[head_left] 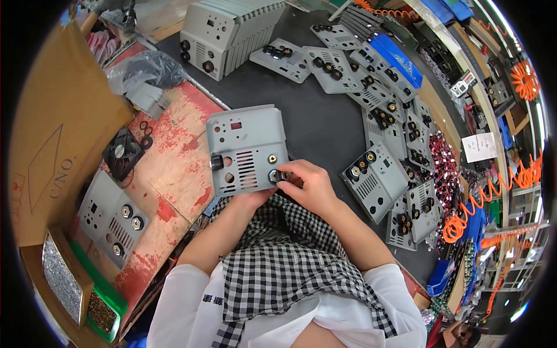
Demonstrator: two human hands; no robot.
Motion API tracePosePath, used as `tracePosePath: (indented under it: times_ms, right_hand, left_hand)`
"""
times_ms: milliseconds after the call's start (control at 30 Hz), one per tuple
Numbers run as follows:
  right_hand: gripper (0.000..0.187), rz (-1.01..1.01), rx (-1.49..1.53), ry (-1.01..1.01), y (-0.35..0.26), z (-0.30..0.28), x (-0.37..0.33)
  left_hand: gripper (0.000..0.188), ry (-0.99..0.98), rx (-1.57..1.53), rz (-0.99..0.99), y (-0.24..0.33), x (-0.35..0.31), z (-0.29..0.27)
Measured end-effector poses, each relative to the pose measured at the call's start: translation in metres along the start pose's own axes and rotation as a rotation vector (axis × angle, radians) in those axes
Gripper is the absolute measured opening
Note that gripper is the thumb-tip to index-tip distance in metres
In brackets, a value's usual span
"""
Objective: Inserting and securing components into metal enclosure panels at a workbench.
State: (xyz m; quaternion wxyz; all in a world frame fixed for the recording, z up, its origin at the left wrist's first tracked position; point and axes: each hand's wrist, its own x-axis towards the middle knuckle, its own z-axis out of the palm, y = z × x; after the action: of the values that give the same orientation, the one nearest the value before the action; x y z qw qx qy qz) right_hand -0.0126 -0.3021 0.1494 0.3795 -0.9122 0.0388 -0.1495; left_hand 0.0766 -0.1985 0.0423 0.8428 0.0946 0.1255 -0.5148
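A grey metal panel (264, 130) with vent slots and round holes is held in front of me, over the gap between the red bench and the black work surface. My left hand (255, 199) grips its lower edge from beneath, its fingers hidden behind the metal. With thumb and forefinger my right hand (308, 184) pinches a black round connector (281, 176) at the panel's lower right hole, where a hex nut (273, 176) shows. Above that sits a brass fitting (272, 158). Another black connector (216, 162) sticks out at the panel's left edge.
Left, on the worn red bench (174, 130), lie another fitted panel (111, 217), a black fan (123, 153) and rubber rings (146, 141). A box of small screws (61, 278) stands near. Stacked panels (232, 37) are behind; several fitted panels (376, 180) lie right. Orange coiled hoses (464, 223) hang beyond.
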Motion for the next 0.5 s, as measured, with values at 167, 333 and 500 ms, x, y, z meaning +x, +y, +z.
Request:
tracePosePath:
  times_ms: [167,333,500]
  right_hand:
    - [0.027,0.071,0.027,-0.107,-0.003,-0.006,0.007]
    - [0.019,-0.195,-0.558,-0.366,-0.009,-0.010,0.055]
    - [0.011,-0.354,-0.843,-0.621,-0.023,0.003,0.075]
  left_hand:
    - [0.028,-0.080,0.021,0.010,-0.006,-0.003,0.004]
    - [0.025,-0.049,-0.035,-0.032,-0.007,0.000,0.013]
    - [0.027,0.035,-0.017,0.010,-0.009,0.002,0.014]
